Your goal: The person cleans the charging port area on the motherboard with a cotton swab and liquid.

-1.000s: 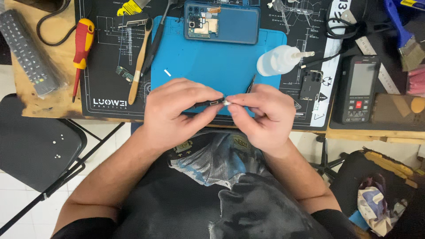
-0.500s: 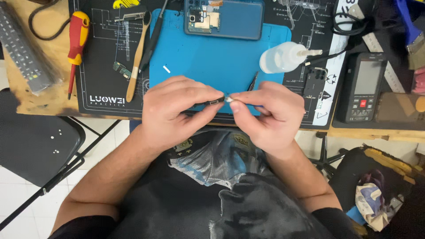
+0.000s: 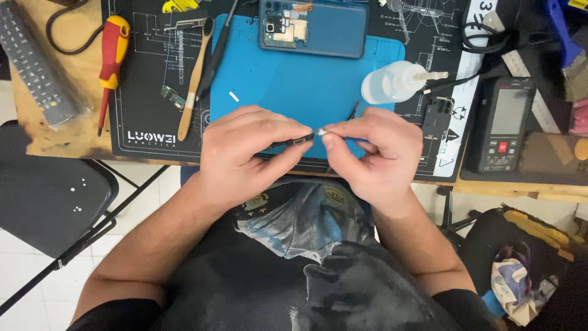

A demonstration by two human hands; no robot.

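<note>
2 hands up at the near edge of the tabletop (image 3: 37, 138), meeting over the front rim of the blue mat (image 3: 288, 79). Left hand (image 3: 245, 153) pinched tight, thumb and forefinger closed on a small dark part (image 3: 297, 142), thin and elongated, tip poking out toward the right. Right hand (image 3: 373, 153) curled just as tight around a slim blue-handled swab (image 3: 343, 137), white tip touching the end of the part, right between the 2 thumbs. Long axis of the part running left to right, nearly level, free end pointing at the right hand; swab lined up along the same line from the opposite side. Looks light, thin and probably fragile, likely a little bendy too, so best taken by its edges near the middle, with a gentle pinch, never by the exposed end. Opened phone (image 3: 313, 27) lying well back on the mat, insides showing. Clear squeeze bottle (image 3: 395, 83) on its side just right of the mat, nozzle pointing right. Wooden-handled brush (image 3: 195, 79) and red and yellow screwdriver (image 3: 110, 61) off to the left, well apart from the hands. Black meter (image 3: 505, 125) at far right, grey remote (image 3: 37, 67) at far left.
</note>
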